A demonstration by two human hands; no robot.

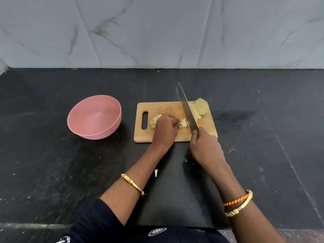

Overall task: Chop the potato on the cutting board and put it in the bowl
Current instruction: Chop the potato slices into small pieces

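A wooden cutting board (163, 107) lies on the black counter. On it my left hand (165, 130) pinches a strip of potato (183, 122), with cut pieces (155, 121) just left of the fingers. My right hand (205, 146) grips the handle of a long knife (186, 109), whose blade slants across the board and meets the potato strip. Larger potato slices (200, 107) lie at the board's far right corner. A pink bowl (94, 117) stands left of the board with nothing visible inside.
The black stone counter (52, 172) runs back to a marble-tiled wall (157, 32). A small pale potato scrap (156, 173) lies on the counter between my forearms. The counter's front edge is near my body.
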